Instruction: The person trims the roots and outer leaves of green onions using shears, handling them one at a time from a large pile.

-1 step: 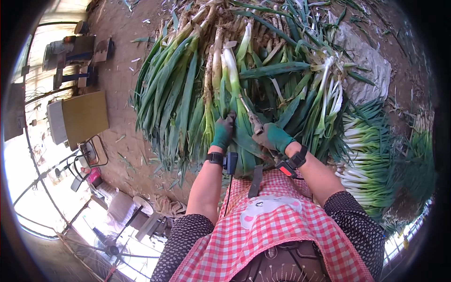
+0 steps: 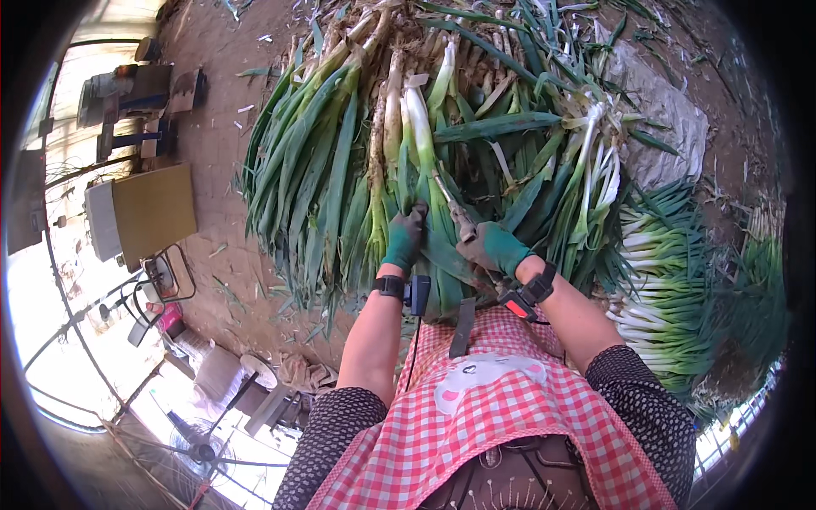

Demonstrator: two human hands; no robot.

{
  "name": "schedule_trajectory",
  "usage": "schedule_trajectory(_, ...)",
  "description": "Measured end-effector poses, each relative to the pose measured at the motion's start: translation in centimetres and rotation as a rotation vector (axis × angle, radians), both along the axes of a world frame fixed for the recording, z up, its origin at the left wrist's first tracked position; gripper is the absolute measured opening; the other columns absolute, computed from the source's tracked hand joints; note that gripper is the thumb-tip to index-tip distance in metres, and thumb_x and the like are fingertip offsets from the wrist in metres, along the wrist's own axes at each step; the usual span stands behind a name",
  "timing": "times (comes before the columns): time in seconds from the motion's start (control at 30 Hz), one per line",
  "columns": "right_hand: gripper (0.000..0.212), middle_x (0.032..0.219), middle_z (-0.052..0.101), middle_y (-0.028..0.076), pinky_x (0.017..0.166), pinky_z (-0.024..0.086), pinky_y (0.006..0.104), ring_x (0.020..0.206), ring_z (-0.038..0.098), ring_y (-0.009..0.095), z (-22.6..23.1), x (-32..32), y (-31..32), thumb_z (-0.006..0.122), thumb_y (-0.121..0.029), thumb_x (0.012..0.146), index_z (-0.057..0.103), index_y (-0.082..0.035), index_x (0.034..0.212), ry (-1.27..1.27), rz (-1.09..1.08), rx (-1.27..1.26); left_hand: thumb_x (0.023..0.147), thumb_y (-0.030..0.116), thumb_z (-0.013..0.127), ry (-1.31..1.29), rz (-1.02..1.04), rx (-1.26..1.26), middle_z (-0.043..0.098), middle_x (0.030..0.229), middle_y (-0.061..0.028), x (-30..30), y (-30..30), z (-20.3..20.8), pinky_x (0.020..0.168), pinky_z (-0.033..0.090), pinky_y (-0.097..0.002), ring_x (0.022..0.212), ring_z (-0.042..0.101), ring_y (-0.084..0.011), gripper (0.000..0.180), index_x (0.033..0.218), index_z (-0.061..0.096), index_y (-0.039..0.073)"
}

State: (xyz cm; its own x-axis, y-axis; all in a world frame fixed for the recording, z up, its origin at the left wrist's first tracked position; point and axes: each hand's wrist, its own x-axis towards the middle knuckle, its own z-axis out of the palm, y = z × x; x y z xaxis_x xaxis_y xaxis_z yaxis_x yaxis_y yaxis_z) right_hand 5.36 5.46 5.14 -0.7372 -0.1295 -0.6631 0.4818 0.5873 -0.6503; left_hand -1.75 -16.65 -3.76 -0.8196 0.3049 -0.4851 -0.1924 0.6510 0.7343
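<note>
My left hand (image 2: pixel 404 236), in a glove with a green cuff and dirty dark fingers, is closed on the leaves of a leek (image 2: pixel 416 123) with a clean white stalk. Its white end points away from me. Beside it, my right hand (image 2: pixel 495 248), gloved alike, grips a hand tool (image 2: pixel 461 219) with a thin metal nozzle. The nozzle's tip lies against the leek's green part. Fingers hide most of the tool's handle. Around both hands spreads a big heap of unpeeled leeks (image 2: pixel 297 161), with soil-stained stalks and roots at the far side.
Peeled leeks (image 2: pixel 654 314) lie stacked at the right, with more leeks (image 2: pixel 756 280) beyond. A pale sheet (image 2: pixel 659 119) lies under the heap's far right. At left stand a brown board (image 2: pixel 155 214), a metal-framed chair (image 2: pixel 174 272) and a fan (image 2: pixel 202 450). Leaf scraps litter the dirt floor.
</note>
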Motion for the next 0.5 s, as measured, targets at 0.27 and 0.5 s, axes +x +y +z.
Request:
schedule_trajectory(0.27, 0.048, 0.097, 0.074, 0.027, 0.089, 0.058, 0.0471, 0.100, 0.074, 0.042, -5.7, -8.2, -1.8, 0.058, -0.044, 0.090, 0.078, -0.003, 0.104, -0.022, -0.111, 0.133, 0.094, 0.005, 0.056, -0.032, -0.052, 0.074, 0.068, 0.115, -0.0254, 1.7, -2.6, -1.7, 0.090, 0.055, -0.0481, 0.104, 0.067, -0.0465, 0.044, 0.138, 0.056, 0.008)
schedule_trajectory(0.5, 0.044, 0.107, 0.074, 0.027, 0.085, 0.061, 0.0467, 0.101, 0.075, 0.038, -8.7, -16.7, 0.8, 0.059, -0.039, 0.088, 0.077, -0.003, 0.106, 0.139, -0.186, 0.222, 0.087, -0.005, 0.053, 0.456, -0.422, -0.044, 0.067, 0.114, -0.0234, 3.9, -1.1, 2.2, 0.091, 0.055, -0.0490, 0.106, 0.066, -0.0457, 0.047, 0.133, 0.057, 0.003)
